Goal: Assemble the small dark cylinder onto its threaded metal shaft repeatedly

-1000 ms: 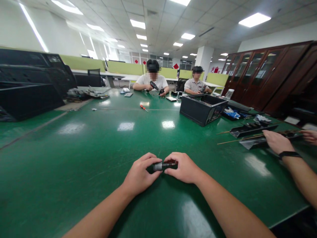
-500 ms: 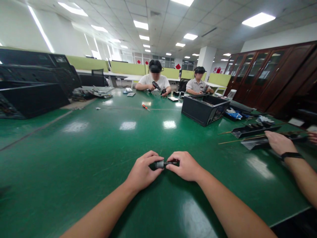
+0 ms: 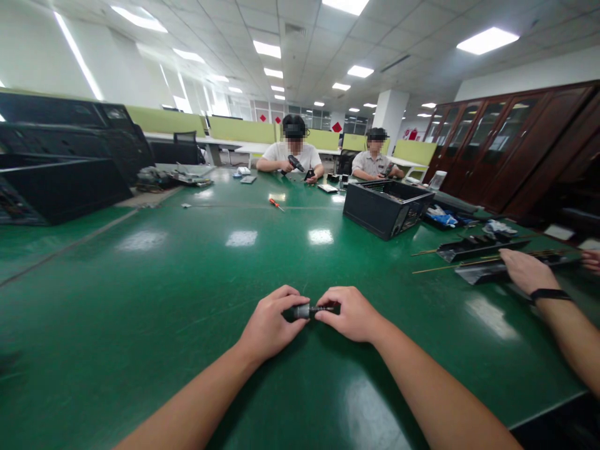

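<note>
Low over the green table, my left hand (image 3: 269, 320) is closed around a small grey and black cylinder (image 3: 302, 310), thumb below and fingers above. From the cylinder's right end a thin dark ribbed shaft (image 3: 320, 308) runs toward my right hand (image 3: 352, 314). The right thumb and forefinger pinch that shaft, and its far end is partly hidden by the fingers. The piece lies level between both hands. Its exact kind is too small to make out, and so is whether shaft and cylinder are one part.
The green table (image 3: 187, 275) spreads around my hands. Ahead lies an orange screwdriver (image 3: 275, 204); right of it stands a black computer case (image 3: 387, 209). A co-worker's hand (image 3: 529, 272) touches a black metal channel (image 3: 482, 272) with thin rods. More cases (image 3: 60, 194) stand left. Two people sit opposite.
My right fingertips have shifted very slightly to the right along the shaft. My left hand and the cylinder stay in place.
</note>
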`<state>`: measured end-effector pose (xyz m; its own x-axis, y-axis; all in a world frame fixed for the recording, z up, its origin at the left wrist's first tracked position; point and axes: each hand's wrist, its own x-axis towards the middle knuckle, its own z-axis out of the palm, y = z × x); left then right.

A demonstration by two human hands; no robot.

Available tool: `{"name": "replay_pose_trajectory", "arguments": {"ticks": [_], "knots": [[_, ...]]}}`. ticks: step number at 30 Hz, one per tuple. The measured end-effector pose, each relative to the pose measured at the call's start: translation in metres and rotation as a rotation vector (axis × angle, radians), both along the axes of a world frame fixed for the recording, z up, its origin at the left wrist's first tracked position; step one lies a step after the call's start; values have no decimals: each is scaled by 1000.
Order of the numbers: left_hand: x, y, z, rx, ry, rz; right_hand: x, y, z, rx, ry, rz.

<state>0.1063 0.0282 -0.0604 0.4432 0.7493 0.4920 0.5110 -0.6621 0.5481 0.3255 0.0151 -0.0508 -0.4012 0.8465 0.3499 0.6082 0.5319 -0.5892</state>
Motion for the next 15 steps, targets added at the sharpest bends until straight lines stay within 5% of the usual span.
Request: {"name": "replay_pose_trajectory", "arguments": {"ticks": [15], "knots": [[-1, 1, 0, 15, -2, 23, 3, 3, 1, 5, -6, 12]]}}
